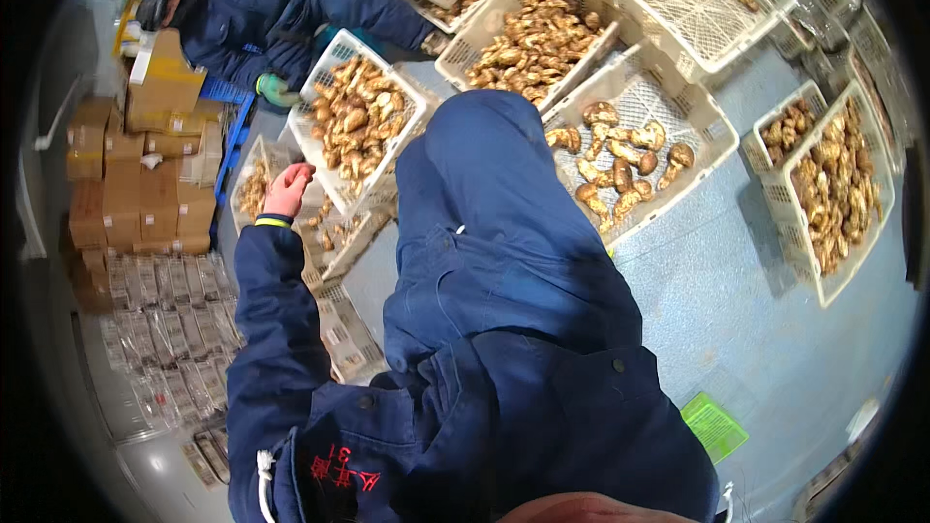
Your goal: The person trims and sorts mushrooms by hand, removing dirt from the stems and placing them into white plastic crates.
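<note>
My left hand (286, 191) is at the left, its fingers drawn together beside a white crate (391, 170) heaped with brown-capped mushrooms (354, 119). What the fingers hold, if anything, is too small to make out. Just below the hand, lower crates contain small mushrooms (254, 188) and pieces. My right hand is out of the picture. Beyond my knee, a wide crate (705, 157) holds loose mushrooms (620, 160) spread over its slatted bottom. Farther off, another crate (463, 60) is piled with mushrooms (538, 44).
A co-worker's green-gloved hand (277, 90) is by the heaped crate. A far crate (715, 60) holds a few mushrooms; full crates (823, 286) stand at right. Cardboard boxes (140, 196) and clear plastic packs (174, 329) are stacked left. A green tray (715, 426) lies on the floor.
</note>
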The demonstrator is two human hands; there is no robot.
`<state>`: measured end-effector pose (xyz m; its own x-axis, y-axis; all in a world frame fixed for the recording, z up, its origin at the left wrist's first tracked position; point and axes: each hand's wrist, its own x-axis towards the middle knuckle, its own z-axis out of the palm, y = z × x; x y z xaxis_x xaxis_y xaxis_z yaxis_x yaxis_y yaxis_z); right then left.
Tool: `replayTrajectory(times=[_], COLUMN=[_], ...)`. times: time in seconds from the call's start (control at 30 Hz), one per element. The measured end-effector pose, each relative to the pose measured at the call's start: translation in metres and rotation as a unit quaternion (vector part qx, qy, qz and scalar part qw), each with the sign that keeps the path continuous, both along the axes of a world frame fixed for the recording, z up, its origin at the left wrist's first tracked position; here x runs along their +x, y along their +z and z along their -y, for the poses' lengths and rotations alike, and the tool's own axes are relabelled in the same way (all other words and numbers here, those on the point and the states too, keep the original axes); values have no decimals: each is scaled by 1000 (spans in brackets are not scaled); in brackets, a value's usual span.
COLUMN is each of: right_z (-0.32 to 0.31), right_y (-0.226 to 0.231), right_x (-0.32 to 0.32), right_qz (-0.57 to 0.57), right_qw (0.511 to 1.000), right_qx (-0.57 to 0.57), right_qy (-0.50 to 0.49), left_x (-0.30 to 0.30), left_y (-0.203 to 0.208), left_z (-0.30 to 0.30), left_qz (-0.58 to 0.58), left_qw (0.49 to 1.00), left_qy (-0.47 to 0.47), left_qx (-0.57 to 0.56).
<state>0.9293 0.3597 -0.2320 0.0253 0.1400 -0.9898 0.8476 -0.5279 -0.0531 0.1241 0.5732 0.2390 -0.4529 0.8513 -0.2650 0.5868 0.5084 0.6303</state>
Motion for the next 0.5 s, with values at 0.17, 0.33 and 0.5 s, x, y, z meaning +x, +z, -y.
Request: replayTrajectory(times=[0.17, 0.33, 0.5], right_z=[-20, -33, -119], right_y=[2, 25, 25], right_x=[36, 79, 94], right_qz=[-5, -34, -119], right_qw=[1000, 999, 989], right_qx=[5, -3, 26], right_qy=[9, 24, 86], left_x=[-16, -31, -39], left_y=[-7, -36, -60], left_z=[40, 62, 71], left_qz=[35, 23, 103], left_qw=[997, 994, 989], left_qy=[72, 102, 105], left_qx=[-17, -44, -31])
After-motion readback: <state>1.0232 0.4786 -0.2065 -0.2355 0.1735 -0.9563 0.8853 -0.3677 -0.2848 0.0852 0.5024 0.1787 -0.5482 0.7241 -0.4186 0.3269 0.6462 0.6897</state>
